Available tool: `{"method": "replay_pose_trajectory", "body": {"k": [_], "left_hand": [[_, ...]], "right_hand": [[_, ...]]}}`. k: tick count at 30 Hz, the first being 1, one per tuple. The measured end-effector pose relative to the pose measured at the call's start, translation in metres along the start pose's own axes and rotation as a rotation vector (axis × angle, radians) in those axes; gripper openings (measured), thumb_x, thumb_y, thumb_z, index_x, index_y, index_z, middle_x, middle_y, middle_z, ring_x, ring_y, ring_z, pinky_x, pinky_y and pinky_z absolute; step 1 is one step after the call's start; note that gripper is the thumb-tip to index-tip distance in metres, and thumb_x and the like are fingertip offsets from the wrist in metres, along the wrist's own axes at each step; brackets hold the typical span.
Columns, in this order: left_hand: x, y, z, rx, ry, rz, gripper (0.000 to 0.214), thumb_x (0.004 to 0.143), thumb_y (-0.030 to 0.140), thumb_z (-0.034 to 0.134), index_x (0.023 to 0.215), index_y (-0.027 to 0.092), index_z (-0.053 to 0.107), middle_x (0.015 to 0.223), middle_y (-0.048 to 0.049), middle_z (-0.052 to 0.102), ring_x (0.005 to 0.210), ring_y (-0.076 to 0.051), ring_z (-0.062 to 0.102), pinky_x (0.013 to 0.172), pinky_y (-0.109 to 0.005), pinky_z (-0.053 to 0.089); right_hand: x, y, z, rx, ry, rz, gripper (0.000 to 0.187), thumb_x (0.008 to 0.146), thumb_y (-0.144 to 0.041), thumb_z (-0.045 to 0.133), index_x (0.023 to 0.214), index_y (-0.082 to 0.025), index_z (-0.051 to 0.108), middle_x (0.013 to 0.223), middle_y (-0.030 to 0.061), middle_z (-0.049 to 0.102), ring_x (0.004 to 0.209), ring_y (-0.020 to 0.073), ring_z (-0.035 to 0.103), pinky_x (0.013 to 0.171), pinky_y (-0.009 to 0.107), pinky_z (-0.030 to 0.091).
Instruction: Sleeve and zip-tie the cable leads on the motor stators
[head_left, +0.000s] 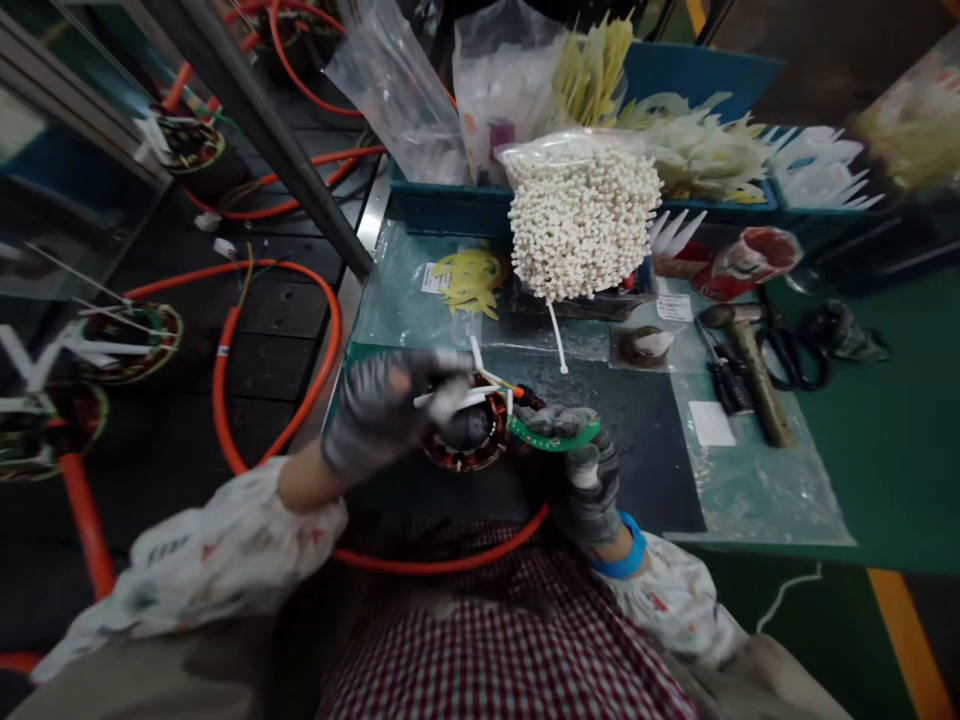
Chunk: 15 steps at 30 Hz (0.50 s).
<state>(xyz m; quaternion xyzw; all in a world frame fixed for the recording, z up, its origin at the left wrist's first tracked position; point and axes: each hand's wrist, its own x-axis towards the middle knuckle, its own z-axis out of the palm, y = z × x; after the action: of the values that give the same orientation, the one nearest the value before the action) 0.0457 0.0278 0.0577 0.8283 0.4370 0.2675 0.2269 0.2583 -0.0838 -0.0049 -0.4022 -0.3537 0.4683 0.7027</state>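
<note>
My left hand (390, 410), in a grey glove, is over the left side of a motor stator (465, 455) with copper windings. Its fingers are smeared by motion, so what they hold, if anything, cannot be made out. White sleeved wires (487, 380) rise from the stator close to those fingers. On the right, my gloved right hand (596, 490) is closed on a curved green circuit board (555, 437), its thumb below and fingers behind. The board sits beside the stator's right rim. An orange cable (450, 565) loops across my lap below the stator.
A bag of white cable ties (581, 215) stands behind the stator. Yellow sleeves (472, 280) lie to its left. Right are a hammer (757, 375), scissors (799, 360) and a red can (750, 262). Blue bins (450, 208) line the back. More stators (135, 340) with orange cables stand left.
</note>
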Motion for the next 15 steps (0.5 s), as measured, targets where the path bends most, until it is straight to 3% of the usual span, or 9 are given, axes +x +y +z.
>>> {"method": "replay_pose_trajectory", "body": {"k": [2,3,4,7,9,12,15], "left_hand": [[0.039,-0.024,-0.01,0.08,-0.048,-0.099,0.034,0.106,0.033,0.068,0.136,0.02,0.079,0.129,-0.0108,0.087,0.109,-0.026,0.085,0.104,-0.044,0.07],[0.059,-0.034,-0.011,0.238,-0.193,-0.192,0.039,0.103,0.034,0.074,0.139,0.021,0.079,0.131,-0.0101,0.085,0.109,-0.026,0.084,0.107,-0.043,0.069],[0.078,-0.044,-0.01,0.313,-0.236,-0.236,0.041,0.096,0.031,0.082,0.134,0.018,0.082,0.133,-0.0142,0.084,0.113,-0.032,0.083,0.111,-0.048,0.067],[0.12,-0.061,0.005,0.453,-0.268,-0.273,0.047,0.093,0.032,0.087,0.137,0.017,0.083,0.153,-0.0193,0.074,0.14,-0.042,0.072,0.126,-0.056,0.055],[0.134,-0.063,0.017,0.488,-0.296,-0.268,0.048,0.093,0.036,0.087,0.137,0.017,0.082,0.158,-0.0201,0.069,0.146,-0.044,0.066,0.127,-0.056,0.052],[0.139,-0.059,0.031,0.516,-0.348,-0.248,0.038,0.098,0.035,0.079,0.128,0.012,0.084,0.151,-0.0226,0.072,0.143,-0.045,0.065,0.125,-0.055,0.051],[0.138,-0.056,0.033,0.537,-0.341,-0.238,0.034,0.104,0.032,0.068,0.124,0.01,0.083,0.144,-0.0235,0.075,0.139,-0.042,0.066,0.121,-0.053,0.051]], "right_hand": [[0.007,0.002,-0.003,-0.044,-0.077,0.013,0.037,0.098,-0.065,0.085,0.096,-0.029,0.078,0.091,0.0041,0.084,0.086,0.0265,0.083,0.08,0.042,0.073],[0.01,0.003,-0.004,-0.077,-0.105,0.013,0.039,0.096,-0.066,0.088,0.095,-0.028,0.078,0.089,0.0034,0.085,0.083,0.0259,0.083,0.079,0.041,0.073],[0.012,0.004,-0.005,-0.109,-0.122,0.009,0.039,0.095,-0.066,0.09,0.094,-0.029,0.078,0.089,0.0024,0.086,0.081,0.0251,0.083,0.077,0.04,0.073],[0.014,0.006,-0.009,-0.196,-0.125,-0.005,0.038,0.096,-0.066,0.089,0.095,-0.029,0.079,0.088,0.0011,0.088,0.078,0.024,0.084,0.076,0.038,0.073],[0.013,0.007,-0.012,-0.219,-0.121,-0.013,0.038,0.097,-0.066,0.087,0.095,-0.029,0.08,0.088,0.0018,0.089,0.079,0.0247,0.085,0.076,0.038,0.074],[0.011,0.01,-0.017,-0.243,-0.137,-0.029,0.037,0.095,-0.063,0.09,0.096,-0.028,0.08,0.09,0.0022,0.09,0.082,0.0254,0.087,0.078,0.038,0.074],[0.01,0.011,-0.018,-0.25,-0.164,-0.039,0.033,0.097,-0.059,0.09,0.097,-0.028,0.08,0.093,0.0026,0.09,0.084,0.0255,0.087,0.079,0.039,0.075]]}}
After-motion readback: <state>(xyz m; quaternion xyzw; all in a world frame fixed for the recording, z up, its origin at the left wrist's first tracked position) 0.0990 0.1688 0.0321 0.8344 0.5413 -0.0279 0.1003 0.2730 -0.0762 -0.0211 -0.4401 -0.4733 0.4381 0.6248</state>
